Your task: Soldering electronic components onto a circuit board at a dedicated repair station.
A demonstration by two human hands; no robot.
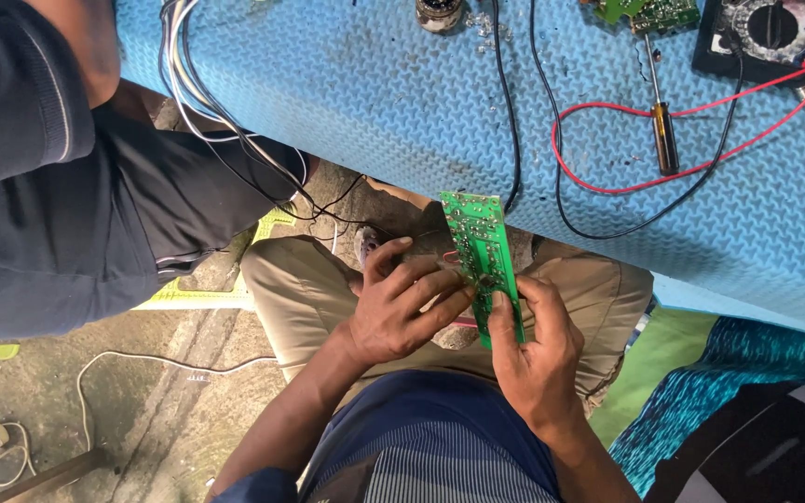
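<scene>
A: Where is the green circuit board [483, 261] lying now?

B: It is being held above the person's lap, just in front of the edge of the blue foam mat [375, 102]. Its long axis is running away from the body, a little tilted, with the far end almost reaching the mat.

A: Which hand is holding it?

B: The right hand [531, 349] is gripping the near end; the thumb and fingers are closed on the board's lower edge. The left hand [401, 307] is coming from the left side, its fingers curled and the fingertips touching the board's middle. I cannot tell if it is pinching some small part there.

A: So the board is lying to the right of the left fingers?

B: Yes, directly beside them, touching.

A: And around?

B: On the mat a screwdriver [661, 116] is lying well apart, with red and black leads [607, 186] going to a multimeter [766, 33]. Another person in dark clothes [39, 186] is sitting at the left.
</scene>
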